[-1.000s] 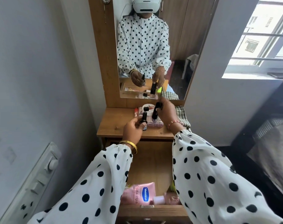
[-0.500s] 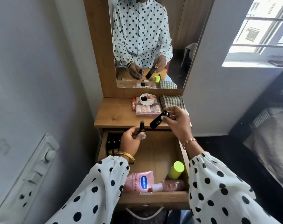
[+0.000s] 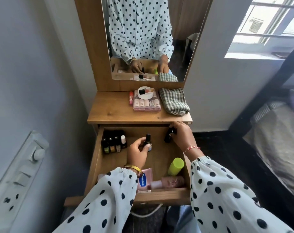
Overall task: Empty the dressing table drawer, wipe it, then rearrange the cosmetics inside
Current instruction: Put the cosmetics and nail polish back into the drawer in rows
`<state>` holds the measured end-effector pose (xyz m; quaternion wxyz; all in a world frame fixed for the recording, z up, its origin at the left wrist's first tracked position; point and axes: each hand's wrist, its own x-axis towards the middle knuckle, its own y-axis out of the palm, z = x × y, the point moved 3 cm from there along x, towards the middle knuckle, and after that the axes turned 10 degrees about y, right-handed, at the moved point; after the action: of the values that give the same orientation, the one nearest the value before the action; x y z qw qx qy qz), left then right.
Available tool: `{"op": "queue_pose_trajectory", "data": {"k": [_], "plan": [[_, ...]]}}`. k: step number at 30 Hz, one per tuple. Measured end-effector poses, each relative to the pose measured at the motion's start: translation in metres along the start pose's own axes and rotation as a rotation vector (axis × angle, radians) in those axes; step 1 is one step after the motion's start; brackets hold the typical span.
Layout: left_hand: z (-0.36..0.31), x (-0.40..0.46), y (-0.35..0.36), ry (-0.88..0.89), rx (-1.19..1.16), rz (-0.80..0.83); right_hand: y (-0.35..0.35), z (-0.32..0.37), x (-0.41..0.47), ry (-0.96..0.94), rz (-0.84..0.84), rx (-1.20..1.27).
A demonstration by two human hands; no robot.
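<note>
Left hand [image 3: 137, 153] mid-frame, fingers clamped on a small dark nail polish bottle [image 3: 148, 143], held upright over the bare drawer floor. Right hand [image 3: 180, 137] at the drawer's back-right corner, closed around a black tube [image 3: 168, 135], likely lipstick or mascara; lower end near the floor, contact not discernible.

Drawer [image 3: 97, 158] pulled fully open, centre frame. Row of nail polish bottles [image 3: 114, 143] standing in the back-left corner. Lime-capped bottle [image 3: 175, 166] near the right wall, leaning. Pink Vaseline tube [image 3: 144, 179] and a pink bottle [image 3: 171, 181] lying along the front wall.

Tabletop above: pink lipstick set box [image 3: 147, 105] with a white compact [image 3: 145, 95] and a small bottle stacked on top, red stick just left of it, checked cloth [image 3: 174, 101] to the right.

Judging rearranging underway, roughly halfway; box and compact not yet in.

Risks:
- left sleeve hanging over the front items, could drag the Vaseline tube
- setting the held bottle too close to the row could topple it
- black tube placed upright in the corner tips when the drawer shuts
- lime bottle already leaning, may roll
</note>
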<state>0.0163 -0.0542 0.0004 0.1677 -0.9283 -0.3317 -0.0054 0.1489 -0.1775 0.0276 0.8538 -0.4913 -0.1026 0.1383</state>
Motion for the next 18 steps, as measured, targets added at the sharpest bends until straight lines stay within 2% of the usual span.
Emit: {"op": "queue_pose_trajectory", "data": {"k": [5,11,18], "plan": [[0.0023,-0.0022,-0.0016,0.028,0.016,0.02,0.0076,-0.0005,0.0001,-0.066,-0.051,-0.223],[0.006,-0.0021,0.0016,0.057,0.039,0.062,0.0085,0.0005,-0.0003,-0.144,-0.148,-0.376],[0.0085,-0.001,0.0013,0.05,0.04,0.072,0.0123,-0.0026,-0.0026,-0.145,-0.145,-0.431]]}}
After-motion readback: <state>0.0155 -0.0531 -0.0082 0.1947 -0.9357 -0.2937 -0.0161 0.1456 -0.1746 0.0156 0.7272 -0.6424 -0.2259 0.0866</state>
